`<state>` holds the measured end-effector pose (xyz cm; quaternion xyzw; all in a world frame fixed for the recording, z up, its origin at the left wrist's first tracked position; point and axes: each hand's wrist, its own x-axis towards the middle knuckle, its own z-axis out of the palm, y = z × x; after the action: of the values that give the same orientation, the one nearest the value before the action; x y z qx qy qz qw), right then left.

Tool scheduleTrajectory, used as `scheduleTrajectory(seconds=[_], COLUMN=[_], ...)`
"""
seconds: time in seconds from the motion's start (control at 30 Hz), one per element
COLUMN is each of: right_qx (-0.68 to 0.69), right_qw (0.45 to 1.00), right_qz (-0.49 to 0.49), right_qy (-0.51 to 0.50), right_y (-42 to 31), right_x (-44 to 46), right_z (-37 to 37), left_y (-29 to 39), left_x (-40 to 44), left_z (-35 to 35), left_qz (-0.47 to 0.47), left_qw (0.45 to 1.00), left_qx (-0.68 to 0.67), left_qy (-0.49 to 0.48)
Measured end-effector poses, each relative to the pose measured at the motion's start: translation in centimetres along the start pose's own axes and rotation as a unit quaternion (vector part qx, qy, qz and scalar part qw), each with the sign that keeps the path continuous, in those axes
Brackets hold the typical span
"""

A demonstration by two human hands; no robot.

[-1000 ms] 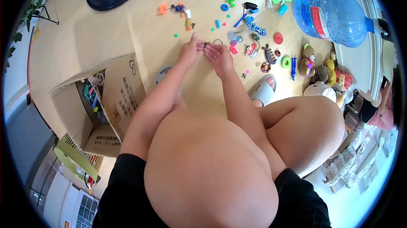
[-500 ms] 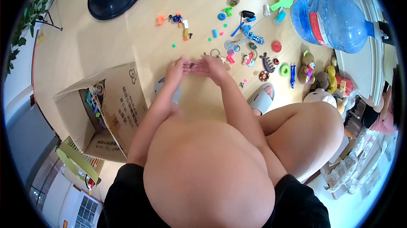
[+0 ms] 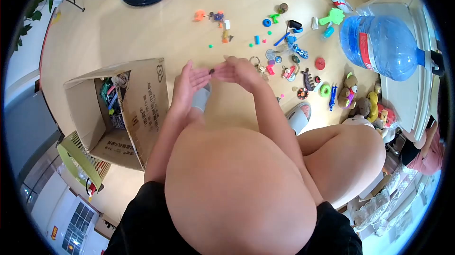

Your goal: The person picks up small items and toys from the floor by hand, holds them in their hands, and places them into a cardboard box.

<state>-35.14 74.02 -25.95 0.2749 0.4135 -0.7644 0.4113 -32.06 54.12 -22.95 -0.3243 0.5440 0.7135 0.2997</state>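
My left hand point(image 3: 192, 83) is open with its palm showing, fingers stretched to the right and thumb apart. My right hand point(image 3: 238, 72) reaches toward it with straight fingers. A small dark piece point(image 3: 212, 71), too small to name, sits where the fingertips of both hands meet; I cannot tell which hand bears it. Just right of my right hand lies a key ring point(image 3: 256, 60) with a pink piece point(image 3: 270, 69) close by. A green bead point(image 3: 211, 46) is on the floor above my hands, below an orange piece point(image 3: 199, 15) and a white block point(image 3: 227, 24).
An open cardboard box point(image 3: 151, 108) with toys inside stands at left. Toys are scattered ahead and right, including a dark comb-like piece point(image 3: 308, 79) and a teddy bear point(image 3: 349, 91). A big blue water bottle point(image 3: 386, 49) lies at right. Another person point(image 3: 424, 153) is at the far right edge.
My hands have drawn slightly apart, and my left thumb now stands away from its fingers. The dark piece shows more clearly between the fingertips. The view has shifted, moving the floor toys rightward.
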Motion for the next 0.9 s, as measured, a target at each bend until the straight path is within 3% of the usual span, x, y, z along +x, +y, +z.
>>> scheduleTrajectory(seconds=[0.17,0.4,0.5,0.9], right_qx=[0.044,0.027,0.013,0.144], right_qw=[0.998,0.99,0.988,0.951], right_qz=[-0.041,-0.096,-0.104,-0.13], right_qy=[-0.02,-0.103,-0.113,-0.239], right_y=[-1.3,-3.7,-4.6,-4.4], right_x=[-0.8,-2.7,-3.9,-9.3], right_z=[3.0,8.7,11.3,15.0], left_y=[2.0,6.1,8.3,10.1], left_x=[-2.1,-7.3,-10.0,-15.2], left_z=[0.3,-0.5,-0.9,-4.2], left_qz=[0.069,0.2,0.174,0.194], left_qw=[0.995,0.971,0.957,0.905], left_qx=[-0.054,-0.133,-0.23,-0.362], left_qy=[0.045,0.013,0.016,-0.108])
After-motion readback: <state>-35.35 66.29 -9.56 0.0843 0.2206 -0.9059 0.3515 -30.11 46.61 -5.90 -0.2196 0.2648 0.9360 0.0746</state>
